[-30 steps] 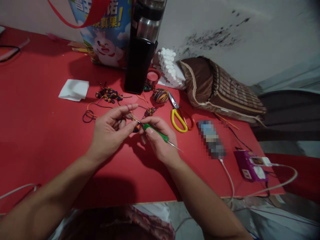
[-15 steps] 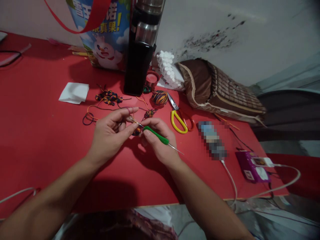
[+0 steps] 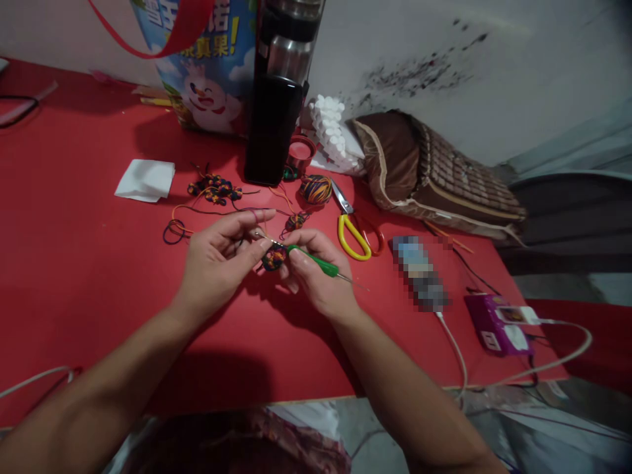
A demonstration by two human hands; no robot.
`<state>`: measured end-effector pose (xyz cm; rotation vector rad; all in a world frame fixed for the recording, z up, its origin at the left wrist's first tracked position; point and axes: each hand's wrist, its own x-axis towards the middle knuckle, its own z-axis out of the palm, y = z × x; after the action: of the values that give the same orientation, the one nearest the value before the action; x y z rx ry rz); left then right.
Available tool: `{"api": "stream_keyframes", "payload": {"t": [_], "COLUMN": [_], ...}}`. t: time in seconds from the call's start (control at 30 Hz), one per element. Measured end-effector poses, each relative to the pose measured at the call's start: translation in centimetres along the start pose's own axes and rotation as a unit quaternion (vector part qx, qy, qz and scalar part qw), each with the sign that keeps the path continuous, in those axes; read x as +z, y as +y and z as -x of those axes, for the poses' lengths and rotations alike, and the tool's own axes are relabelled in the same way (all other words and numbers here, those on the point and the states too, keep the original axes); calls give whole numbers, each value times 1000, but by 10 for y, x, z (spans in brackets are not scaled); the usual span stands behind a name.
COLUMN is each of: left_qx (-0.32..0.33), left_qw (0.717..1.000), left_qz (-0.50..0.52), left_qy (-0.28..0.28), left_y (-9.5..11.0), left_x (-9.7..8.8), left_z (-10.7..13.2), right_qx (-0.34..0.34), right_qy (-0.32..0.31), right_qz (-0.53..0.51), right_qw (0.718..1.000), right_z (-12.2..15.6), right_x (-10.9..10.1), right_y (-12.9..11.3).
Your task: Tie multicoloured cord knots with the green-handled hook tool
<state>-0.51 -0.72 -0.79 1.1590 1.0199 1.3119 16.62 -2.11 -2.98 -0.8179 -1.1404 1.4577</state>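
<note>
My left hand [image 3: 217,260] pinches a small multicoloured crochet piece [image 3: 273,258] between thumb and fingers, with its yarn running over the forefinger. My right hand [image 3: 316,276] grips a green-handled crochet hook [image 3: 316,262], whose metal tip points left into the piece. Both hands hover just above the red table [image 3: 74,263], touching each other at the work. A strand of yarn trails back to a multicoloured yarn ball [image 3: 316,189] behind them.
Yellow-handled scissors [image 3: 351,230] lie right of my hands. A black flask [image 3: 274,125], a printed bag [image 3: 207,66], white foam [image 3: 333,128] and a brown cushion [image 3: 434,178] stand at the back. A white tissue [image 3: 145,180], finished crochet bits [image 3: 214,189], a phone [image 3: 419,273] and a purple charger [image 3: 498,326] lie around.
The hook's handle has swung a little flatter and the crochet piece now shows more between my fingers. The hands stay in the same spot.
</note>
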Motion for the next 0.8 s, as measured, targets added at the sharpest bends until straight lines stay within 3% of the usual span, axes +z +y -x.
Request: {"api": "stream_keyframes", "payload": {"t": [0.23, 0.37, 0.63, 0.8], "left_qx": [20, 12, -23, -81], "left_qw": [999, 999, 998, 988], "left_qz": [4, 36, 52, 127], "left_qy": [30, 19, 8, -22], "left_y": [-4, -3, 1, -5], "left_x": [-1, -1, 1, 1], "left_z": [0, 0, 0, -2], "right_qx": [0, -9, -35, -43], "right_qy": [13, 13, 14, 24], "right_qz": [-21, -10, 37, 57], "right_qw": [1000, 1000, 999, 997], "right_z": [-1, 0, 2, 2], "right_x": [0, 0, 2, 2], "right_y": [0, -1, -3, -1]}}
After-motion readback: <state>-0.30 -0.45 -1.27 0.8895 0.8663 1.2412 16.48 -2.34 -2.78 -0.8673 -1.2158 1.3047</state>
